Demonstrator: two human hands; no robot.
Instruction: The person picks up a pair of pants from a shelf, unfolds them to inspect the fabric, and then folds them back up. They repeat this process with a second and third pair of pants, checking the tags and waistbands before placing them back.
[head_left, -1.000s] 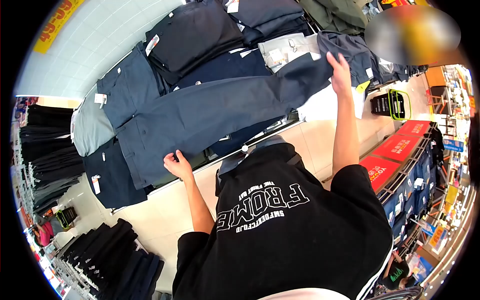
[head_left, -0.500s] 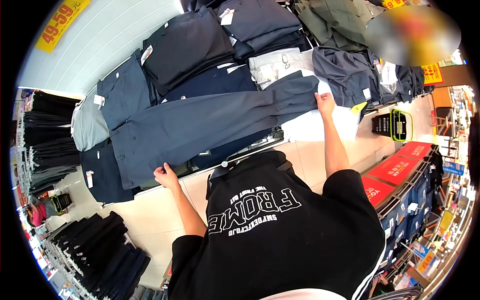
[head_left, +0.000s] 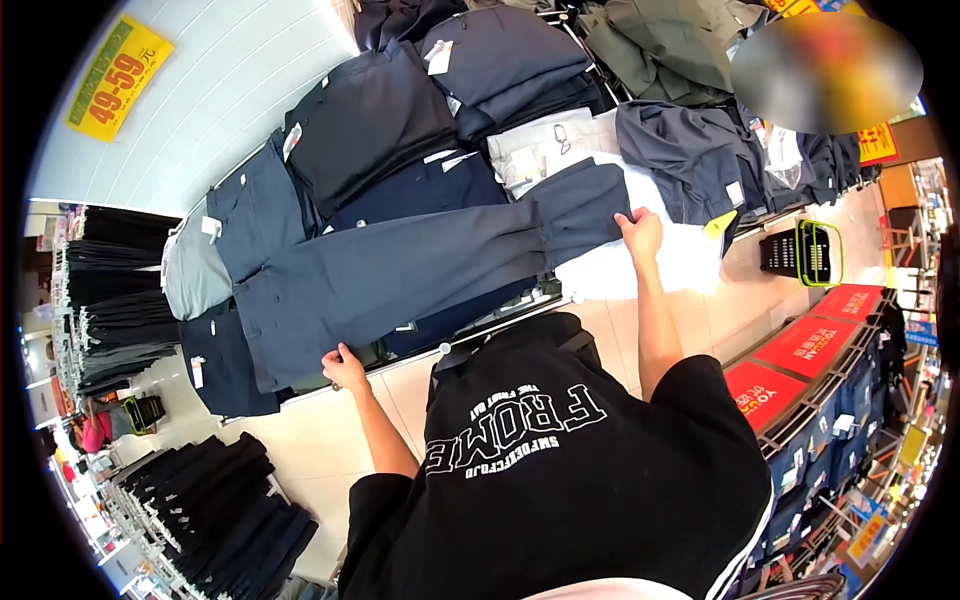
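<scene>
A pair of dark grey-blue trousers is stretched across the piles of clothes, waistband at the left and leg ends at the right. My left hand has its fingers closed at the near edge of the trousers, not far from the waist part. At the leg ends, my right hand pinches the fabric between thumb and fingers. Creases run across the legs near the right end. Beneath lie folded navy trousers and a white garment, both partly covered.
Folded black trousers and olive garments lie farther back. A grey garment sits at the left end. Black clothes hang on a rack at the left. On the floor at right stands a black shopping basket, near red signs.
My right hand has shifted slightly left and down, and the leg ends have come with it. The whole view has turned a little. Both hands stay at the trousers.
</scene>
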